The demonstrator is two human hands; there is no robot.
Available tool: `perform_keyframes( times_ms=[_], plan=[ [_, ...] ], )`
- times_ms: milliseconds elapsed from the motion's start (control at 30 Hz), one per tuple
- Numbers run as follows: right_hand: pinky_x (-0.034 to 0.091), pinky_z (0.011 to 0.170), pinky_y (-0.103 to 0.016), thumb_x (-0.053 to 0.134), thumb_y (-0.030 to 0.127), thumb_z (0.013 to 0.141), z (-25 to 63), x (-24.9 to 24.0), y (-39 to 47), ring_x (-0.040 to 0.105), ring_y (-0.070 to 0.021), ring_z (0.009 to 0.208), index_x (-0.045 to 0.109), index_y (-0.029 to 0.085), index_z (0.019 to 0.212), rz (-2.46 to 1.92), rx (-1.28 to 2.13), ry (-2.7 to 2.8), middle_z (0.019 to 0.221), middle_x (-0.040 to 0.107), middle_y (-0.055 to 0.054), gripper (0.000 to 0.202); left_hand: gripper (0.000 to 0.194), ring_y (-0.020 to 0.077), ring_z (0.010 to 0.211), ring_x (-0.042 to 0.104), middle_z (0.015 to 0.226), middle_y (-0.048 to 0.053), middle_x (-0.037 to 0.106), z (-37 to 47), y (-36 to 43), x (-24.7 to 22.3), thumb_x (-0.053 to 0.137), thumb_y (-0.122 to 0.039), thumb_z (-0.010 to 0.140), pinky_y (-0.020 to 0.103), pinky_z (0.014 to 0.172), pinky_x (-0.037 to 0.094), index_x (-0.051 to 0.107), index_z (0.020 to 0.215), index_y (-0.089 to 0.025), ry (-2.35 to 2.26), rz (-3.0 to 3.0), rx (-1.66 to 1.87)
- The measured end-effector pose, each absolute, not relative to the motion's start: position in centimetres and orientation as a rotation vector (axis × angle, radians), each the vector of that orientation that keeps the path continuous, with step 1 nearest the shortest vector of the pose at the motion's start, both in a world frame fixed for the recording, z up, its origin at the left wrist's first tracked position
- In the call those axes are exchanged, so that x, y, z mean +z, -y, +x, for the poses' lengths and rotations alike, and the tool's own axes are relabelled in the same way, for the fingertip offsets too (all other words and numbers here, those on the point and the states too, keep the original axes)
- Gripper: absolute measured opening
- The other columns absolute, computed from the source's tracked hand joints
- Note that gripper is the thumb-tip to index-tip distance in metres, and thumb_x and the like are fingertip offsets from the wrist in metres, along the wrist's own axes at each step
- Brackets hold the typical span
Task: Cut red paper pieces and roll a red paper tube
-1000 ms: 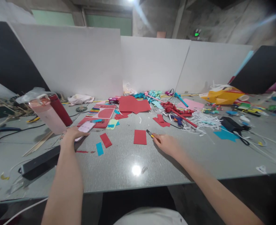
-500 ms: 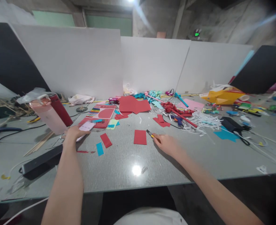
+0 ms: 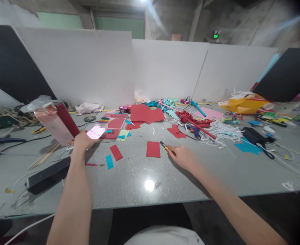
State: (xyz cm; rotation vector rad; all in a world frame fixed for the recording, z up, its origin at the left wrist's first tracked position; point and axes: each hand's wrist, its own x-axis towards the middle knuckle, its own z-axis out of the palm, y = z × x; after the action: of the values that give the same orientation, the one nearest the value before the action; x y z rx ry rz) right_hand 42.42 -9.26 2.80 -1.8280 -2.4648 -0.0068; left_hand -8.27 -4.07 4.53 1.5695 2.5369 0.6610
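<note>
My left hand [image 3: 81, 140] is closed around the edge of a phone [image 3: 96, 132], whose lit screen shows several digits. My right hand [image 3: 178, 156] grips a utility knife [image 3: 164, 145] with a yellow and dark body, its tip pointing up and left. Just left of that tip a red paper rectangle [image 3: 153, 149] lies flat. Between my hands lie a small red strip [image 3: 116, 152] and a small blue strip [image 3: 109, 162]. Under and behind the phone is a pink-red printed sheet [image 3: 115, 124].
A pink bottle [image 3: 53, 126] and a red bottle [image 3: 66, 119] stand left of my left hand, above a black power strip [image 3: 48, 175]. Red paper [image 3: 146, 114], a red rod [image 3: 201, 128] and white shreds [image 3: 223, 132] lie further back. White panels [image 3: 165, 71] close off the rear.
The phone is now lifted and tilted toward me in my left hand, its screen brighter. My right hand with the utility knife has stayed almost in place. The view has shifted slightly.
</note>
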Motion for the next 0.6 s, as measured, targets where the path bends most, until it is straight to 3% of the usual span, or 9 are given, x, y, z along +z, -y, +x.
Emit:
perform_keyframes(
  times_ms=[300,600],
  plan=[
    [0.045,0.072,-0.030,0.029,0.047,0.110,42.53,2.83,9.33,0.074,-0.0263,0.092,0.063,0.032,0.146,-1.799,-0.008,2.450,0.105,0.079,-0.010,0.052,0.095,0.0434,0.128,0.060,0.139,0.026,0.063,-7.46,4.77,5.43,0.084,-0.055,0.071,0.047,0.102,0.050,0.044,0.144,-0.009,-2.620,1.541,0.914],
    [0.044,0.070,-0.030,0.031,0.047,0.110,42.64,2.54,9.08,0.075,-0.0274,0.091,0.063,0.033,0.146,-1.796,-0.034,2.450,0.103,0.079,-0.011,0.051,0.095,0.0452,0.124,0.063,0.132,0.026,0.068,-7.29,4.52,5.21,0.090,-0.056,0.065,0.051,0.104,0.050,0.051,0.139,-0.009,-2.677,1.529,1.053]
  ],
)
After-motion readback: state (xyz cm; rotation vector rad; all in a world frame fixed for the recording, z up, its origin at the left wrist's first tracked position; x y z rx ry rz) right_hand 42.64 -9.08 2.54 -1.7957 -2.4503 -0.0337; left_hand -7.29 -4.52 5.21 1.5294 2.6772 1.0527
